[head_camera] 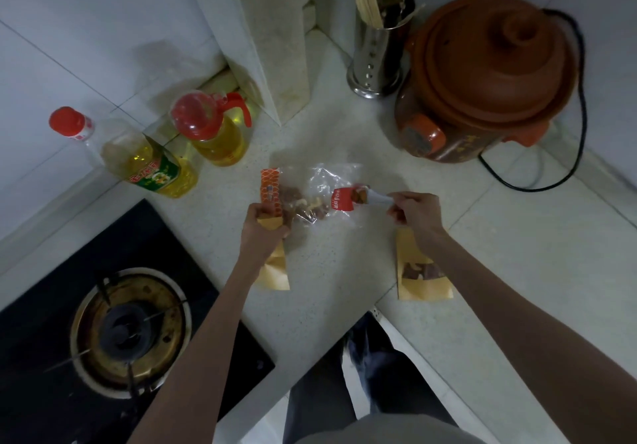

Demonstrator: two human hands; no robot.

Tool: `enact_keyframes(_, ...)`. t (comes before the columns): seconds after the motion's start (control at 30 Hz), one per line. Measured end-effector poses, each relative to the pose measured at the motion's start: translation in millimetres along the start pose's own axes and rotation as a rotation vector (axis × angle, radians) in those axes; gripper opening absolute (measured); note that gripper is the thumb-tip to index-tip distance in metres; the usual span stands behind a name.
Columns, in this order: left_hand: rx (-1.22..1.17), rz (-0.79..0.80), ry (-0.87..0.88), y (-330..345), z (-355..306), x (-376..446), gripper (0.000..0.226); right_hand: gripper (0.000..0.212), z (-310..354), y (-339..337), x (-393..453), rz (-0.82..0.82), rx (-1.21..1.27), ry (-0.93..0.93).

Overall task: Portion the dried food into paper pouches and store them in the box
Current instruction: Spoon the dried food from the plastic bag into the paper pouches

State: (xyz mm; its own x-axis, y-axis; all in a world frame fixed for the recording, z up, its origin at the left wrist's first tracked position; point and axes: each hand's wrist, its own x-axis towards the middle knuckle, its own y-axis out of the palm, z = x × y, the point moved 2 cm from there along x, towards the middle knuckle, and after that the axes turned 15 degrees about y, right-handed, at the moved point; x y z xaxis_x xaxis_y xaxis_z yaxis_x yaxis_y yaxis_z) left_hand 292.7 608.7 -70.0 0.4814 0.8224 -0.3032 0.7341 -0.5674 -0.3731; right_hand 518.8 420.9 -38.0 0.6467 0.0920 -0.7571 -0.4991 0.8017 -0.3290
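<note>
Dried food sits in a clear plastic bag (310, 198) mid-tabletop (344, 271), a scoop (362, 196) loaded beside it. Right hand (418, 214) fingers pinch the scoop handle; left hand (263, 224) fingers clamp the open mouth of a paper pouch (274, 267). A filled pouch (424, 283) lies near the right forearm. Best to keep the scoop level, bring it over the held-open mouth, then tip slowly. No box visible.

- Clear bag (310, 195), orange netted edge, brown and pale bits inside
- Tan pouches: one (275, 271), another (424, 278)
- Red-and-white spoon (358, 198)
- Terracotta-brown pot (489, 74)
- Yellow oil bottles (151, 164), red caps
- Black stove (113, 323)
- Speckled white counter (344, 271)
</note>
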Motion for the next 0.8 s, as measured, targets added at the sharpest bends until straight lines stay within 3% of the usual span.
enact_keyframes(0.13,0.025,-0.056,0.209,-6,-12,-20,0.071,0.018,0,-27,-8,-0.034,0.046,0.021)
enact_keyframes(0.37,0.012,0.080,0.432,23,-77,-61,0.080,0.019,27,-59,-67,0.059,0.091,-0.167)
enact_keyframes(0.47,0.037,0.138,0.523,44,-105,-79,0.084,0.018,48,-73,-111,0.135,0.071,-0.336)
enact_keyframes(0.57,0.061,0.089,0.632,55,-135,-98,0.090,0.019,66,-87,-157,0.177,0.023,-0.530)
enact_keyframes(0.7,0.027,-0.047,0.778,59,-176,-120,0.093,0.019,77,-105,-202,0.091,-0.122,-0.766)
enact_keyframes(0.8,0.027,-0.082,0.876,60,-196,-129,0.099,0.016,83,-114,-228,-0.030,-0.300,-1.060)
